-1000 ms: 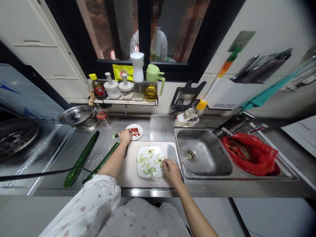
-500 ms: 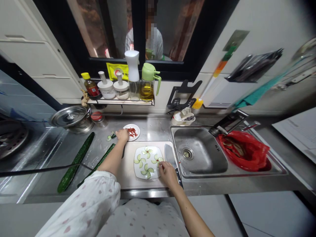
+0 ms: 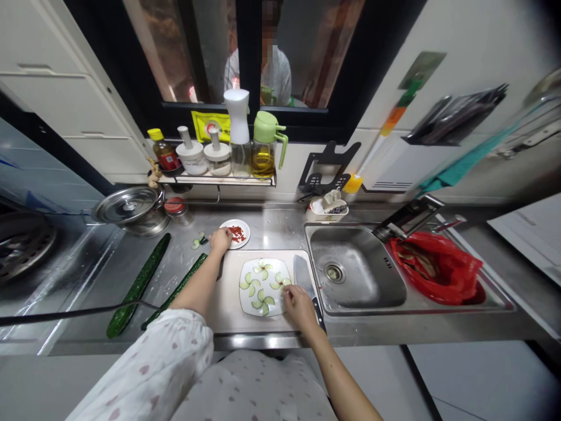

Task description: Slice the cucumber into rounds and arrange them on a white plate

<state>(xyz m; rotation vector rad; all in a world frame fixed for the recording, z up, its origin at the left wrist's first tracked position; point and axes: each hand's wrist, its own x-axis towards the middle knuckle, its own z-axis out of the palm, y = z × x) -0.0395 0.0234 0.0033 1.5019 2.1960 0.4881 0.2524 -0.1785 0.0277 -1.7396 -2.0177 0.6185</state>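
My left hand (image 3: 220,240) reaches over the left rim of a small white plate (image 3: 245,238) that bears chopped red pieces (image 3: 236,234), which look like chili. Its fingers are pinched together, and whatever they hold is too small to make out. At the right edge of a squarish white plate (image 3: 249,307) is my right hand (image 3: 298,305), with thumb and fingertips closed beside a group of cucumber slices (image 3: 279,282). Several such pinwheel groups lie on this plate, some with red bits in their middle. Beneath it is a pale cutting board (image 3: 228,318), with a kitchen knife (image 3: 305,278) along its right side.
Two cucumbers (image 3: 140,283) lie to the left, the second partly behind my left forearm. A lidded steel pot (image 3: 131,213) and a red-lidded jar (image 3: 179,211) stand behind. On the right are the sink (image 3: 363,269) and a red plastic bag (image 3: 433,269). A seasoning shelf (image 3: 219,180) hangs above.
The whole view has shifted slightly. Both hands stay at nearly the same places, the left at the small plate and the right at the squarish plate's edge.
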